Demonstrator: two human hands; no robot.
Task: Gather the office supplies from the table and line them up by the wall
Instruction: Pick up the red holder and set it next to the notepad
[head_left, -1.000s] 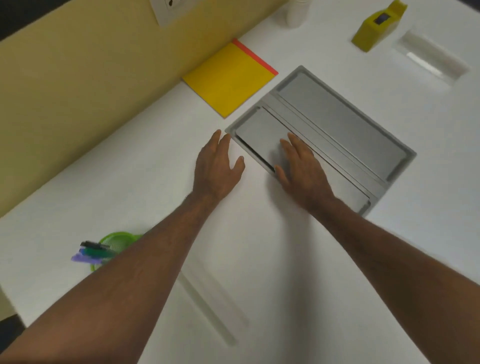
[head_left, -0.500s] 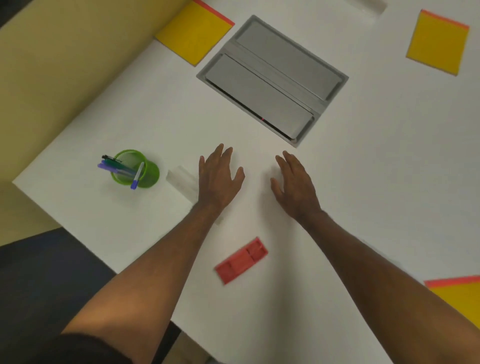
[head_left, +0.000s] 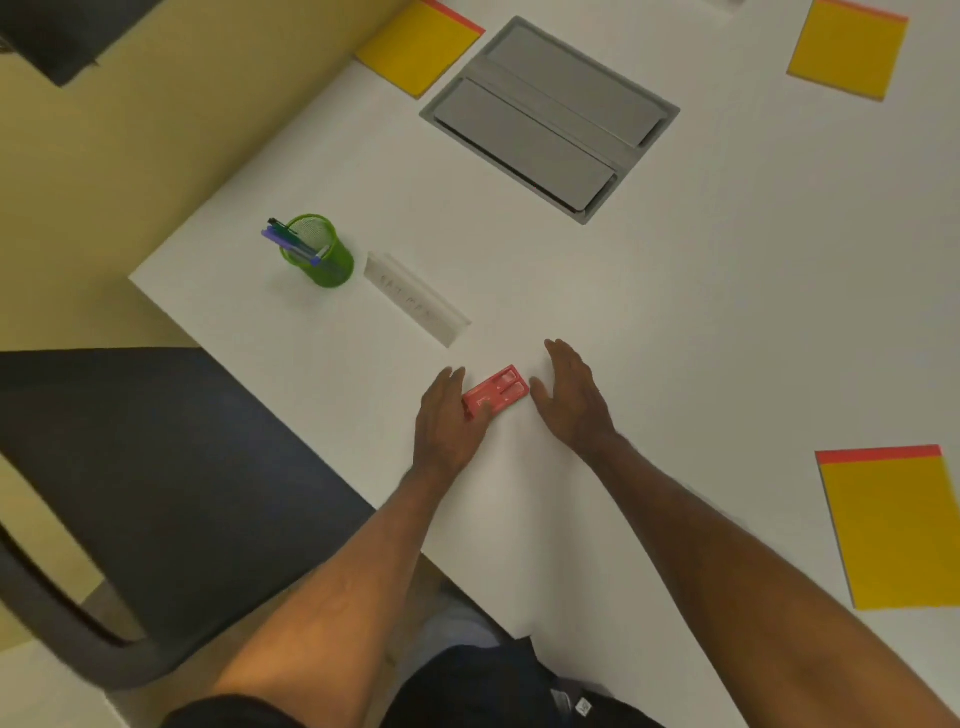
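We have both hands down on the white table (head_left: 701, 322), bracketing a small red plastic piece (head_left: 496, 391) that lies flat near the table's front edge. Our left hand (head_left: 448, 422) is at its 8 o'clock with the fingers laid flat and the thumb side touching or overlapping the red piece's near corner. Our right hand (head_left: 569, 397) is at its 3 o'clock, palm down, fingers spread, just beside it and not clearly touching. Neither hand has closed on anything; both are open.

As we judge it, the gathering has barely begun. Only one yellow notepad (head_left: 420, 44), at 11 o'clock from the hands, lies close against the yellow wall (head_left: 156, 130). The green mesh pen cup (head_left: 318, 250), holding purple and dark pens, stands at 10 o'clock near the table's corner, and the clear plastic ruler (head_left: 415, 299) lies just beside it toward us, neither one against the wall. Two more yellow notepads sit well apart from the wall, one (head_left: 849, 48) at 1 o'clock and one (head_left: 891, 527) at 4 o'clock. The grey cable hatch (head_left: 550, 117) at 12 o'clock is set into the table.

So the red piece looks like the item in hand, and we would say nearly everything else is yet to be carried over and lined up.
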